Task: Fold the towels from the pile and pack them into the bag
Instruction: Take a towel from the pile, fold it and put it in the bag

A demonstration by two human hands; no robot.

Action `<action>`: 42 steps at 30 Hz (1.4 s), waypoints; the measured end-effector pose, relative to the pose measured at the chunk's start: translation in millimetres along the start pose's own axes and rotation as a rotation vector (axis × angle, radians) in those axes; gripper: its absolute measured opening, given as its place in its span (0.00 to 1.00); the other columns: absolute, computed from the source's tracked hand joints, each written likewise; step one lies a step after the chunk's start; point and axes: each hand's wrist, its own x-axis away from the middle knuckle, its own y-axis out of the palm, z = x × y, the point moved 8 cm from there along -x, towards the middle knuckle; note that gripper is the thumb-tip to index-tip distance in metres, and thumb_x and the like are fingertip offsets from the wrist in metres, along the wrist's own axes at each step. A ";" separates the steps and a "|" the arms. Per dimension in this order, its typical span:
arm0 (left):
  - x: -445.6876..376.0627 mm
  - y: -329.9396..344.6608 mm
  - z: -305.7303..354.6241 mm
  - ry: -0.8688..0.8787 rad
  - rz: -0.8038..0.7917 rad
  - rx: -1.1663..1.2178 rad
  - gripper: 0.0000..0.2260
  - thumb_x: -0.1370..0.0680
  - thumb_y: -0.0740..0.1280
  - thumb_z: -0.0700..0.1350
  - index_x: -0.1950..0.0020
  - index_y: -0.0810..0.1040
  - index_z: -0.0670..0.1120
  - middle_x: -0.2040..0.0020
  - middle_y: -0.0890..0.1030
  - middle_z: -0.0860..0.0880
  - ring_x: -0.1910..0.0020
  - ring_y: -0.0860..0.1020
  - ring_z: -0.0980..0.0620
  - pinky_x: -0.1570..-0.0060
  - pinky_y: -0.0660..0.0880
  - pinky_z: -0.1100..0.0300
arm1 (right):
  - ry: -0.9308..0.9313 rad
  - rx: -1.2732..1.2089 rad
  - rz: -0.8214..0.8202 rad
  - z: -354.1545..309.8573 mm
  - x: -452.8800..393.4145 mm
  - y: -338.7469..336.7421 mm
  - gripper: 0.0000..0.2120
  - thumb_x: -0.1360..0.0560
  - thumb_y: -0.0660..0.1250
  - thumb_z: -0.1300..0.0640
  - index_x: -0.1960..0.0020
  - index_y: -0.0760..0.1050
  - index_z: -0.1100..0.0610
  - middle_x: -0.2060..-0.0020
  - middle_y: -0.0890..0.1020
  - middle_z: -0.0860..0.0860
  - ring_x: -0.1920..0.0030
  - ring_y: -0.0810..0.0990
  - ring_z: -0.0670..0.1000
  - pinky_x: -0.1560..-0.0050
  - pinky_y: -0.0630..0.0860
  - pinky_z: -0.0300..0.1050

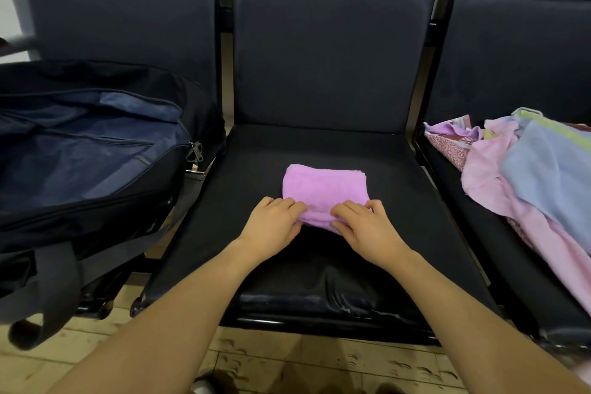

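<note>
A folded purple towel (323,185) lies in the middle of the black centre seat (399,201). My left hand (271,227) and my right hand (364,227) both grip its near edge, fingers curled over the top and thumbs beneath. On the left seat a dark blue bag (89,157) lies unzipped, its inside showing with no towel visible in it. The pile of towels (527,176), pink, light blue and patterned, is heaped on the right seat.
The three seats form one row with tall dark backrests (329,51). Grey bag straps (54,288) hang over the left seat's front edge. Worn wooden floor (287,361) shows below the seats.
</note>
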 end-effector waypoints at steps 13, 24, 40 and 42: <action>-22.8 -14.3 -54.7 -0.573 0.172 0.474 0.13 0.20 0.63 0.50 0.40 0.69 0.45 0.53 0.80 0.48 0.53 0.78 0.47 0.53 0.76 0.51 | 0.670 -0.757 0.365 63.0 -6.3 -19.6 0.07 0.26 0.67 0.63 0.59 0.71 0.55 0.68 0.75 0.47 0.67 0.73 0.42 0.65 0.70 0.32; -86.2 38.8 -81.8 -0.688 -0.121 -0.061 0.18 0.19 0.58 0.55 0.35 0.68 0.45 0.42 0.77 0.44 0.44 0.76 0.45 0.47 0.68 0.54 | 0.950 -0.087 0.167 98.8 -23.9 20.3 0.21 0.26 0.66 0.43 0.43 0.73 0.58 0.45 0.74 0.54 0.42 0.70 0.57 0.40 0.60 0.51; -38.5 22.1 -55.1 -0.662 -0.124 -0.308 0.11 0.20 0.59 0.43 0.37 0.68 0.46 0.51 0.80 0.46 0.52 0.79 0.45 0.48 0.70 0.52 | 0.892 -0.132 0.110 53.7 -19.2 14.6 0.23 0.23 0.62 0.41 0.40 0.72 0.59 0.40 0.69 0.54 0.41 0.68 0.54 0.37 0.60 0.47; -32.3 -3.8 -58.5 -0.661 0.008 -0.390 0.12 0.28 0.72 0.48 0.47 0.77 0.47 0.64 0.80 0.47 0.64 0.79 0.46 0.58 0.73 0.52 | 0.862 -0.234 0.178 38.4 -23.5 3.4 0.20 0.23 0.62 0.42 0.42 0.72 0.58 0.43 0.72 0.53 0.43 0.71 0.53 0.37 0.60 0.48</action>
